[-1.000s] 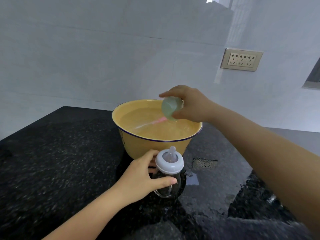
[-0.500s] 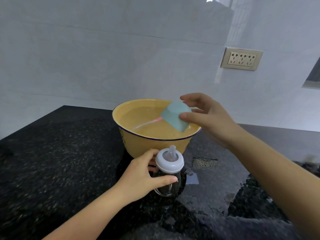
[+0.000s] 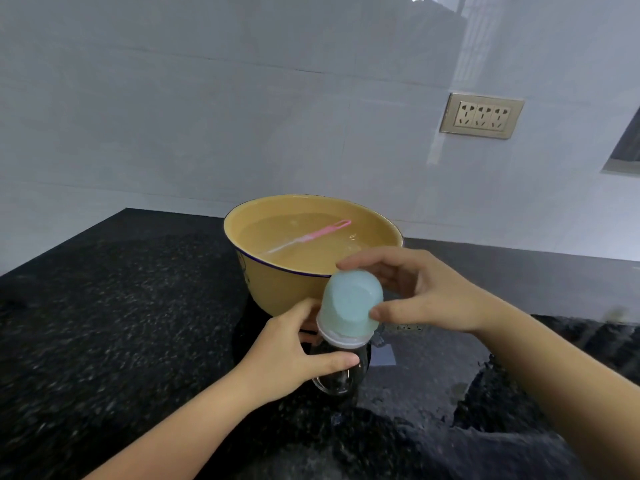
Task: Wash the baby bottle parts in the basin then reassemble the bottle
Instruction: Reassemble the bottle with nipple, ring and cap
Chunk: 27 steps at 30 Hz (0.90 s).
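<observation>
Toward six o'clock in the view, a clear bottle [image 3: 341, 380] upright on the black speckled counter [image 3: 121, 323], just off the six o'clock side of the basin [image 3: 277, 289]. Clasped by the left hand [image 3: 287, 358], with the thumb laid across the near glass under the collar [image 3: 341, 340] and the fingers curled round the far side, mostly hidden. On top, a pale blue cap [image 3: 351, 303], mouth down over the white collar and leaning slightly toward one o'clock; cannot tell whether fully seated. Pinched by the right hand [image 3: 426, 296], reaching in from three o'clock: thumb on the near side, index finger over the far side of the dome, the other fingers loosely bent behind. At twelve o'clock from the bottle, the yellow basin with a dark blue rim, filled with water. Lying in it, a pink brush [image 3: 311, 235], loop end toward two o'clock, the other end toward eight o'clock. At three o'clock from the bottle, a small pale square patch [image 3: 385, 355] on the counter. On the grey tiled wall [image 3: 207, 116], toward two o'clock, a beige socket plate [image 3: 481, 116] with three outlets.
</observation>
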Motion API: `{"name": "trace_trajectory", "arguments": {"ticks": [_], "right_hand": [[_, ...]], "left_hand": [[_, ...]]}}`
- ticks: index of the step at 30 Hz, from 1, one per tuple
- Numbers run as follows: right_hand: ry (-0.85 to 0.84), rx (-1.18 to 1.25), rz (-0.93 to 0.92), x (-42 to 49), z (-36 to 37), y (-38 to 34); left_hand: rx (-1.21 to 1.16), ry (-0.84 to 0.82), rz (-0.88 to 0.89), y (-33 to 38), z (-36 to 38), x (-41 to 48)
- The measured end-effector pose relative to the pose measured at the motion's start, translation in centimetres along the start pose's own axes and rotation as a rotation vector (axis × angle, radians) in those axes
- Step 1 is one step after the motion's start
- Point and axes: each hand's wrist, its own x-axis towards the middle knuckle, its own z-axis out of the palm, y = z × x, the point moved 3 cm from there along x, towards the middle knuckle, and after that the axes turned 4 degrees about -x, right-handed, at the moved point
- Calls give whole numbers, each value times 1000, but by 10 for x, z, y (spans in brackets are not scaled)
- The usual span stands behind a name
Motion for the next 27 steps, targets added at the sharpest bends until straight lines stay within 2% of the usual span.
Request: {"name": "trace_trajectory", "arguments": {"ticks": [6,12,22,27], "right_hand": [[-2,-234,25,-2,2,-3],[180,-398,-34,1,8,-8],[284,-445,-146,-7,15,4],[256,-411,-125,-7,16,3]], "left_hand": [[6,3,13,0,0,-1],[-7,-12,26,1,1,-1],[7,-17,34,-1,0,-2],[27,-35,26,0,-1,-2]]}}
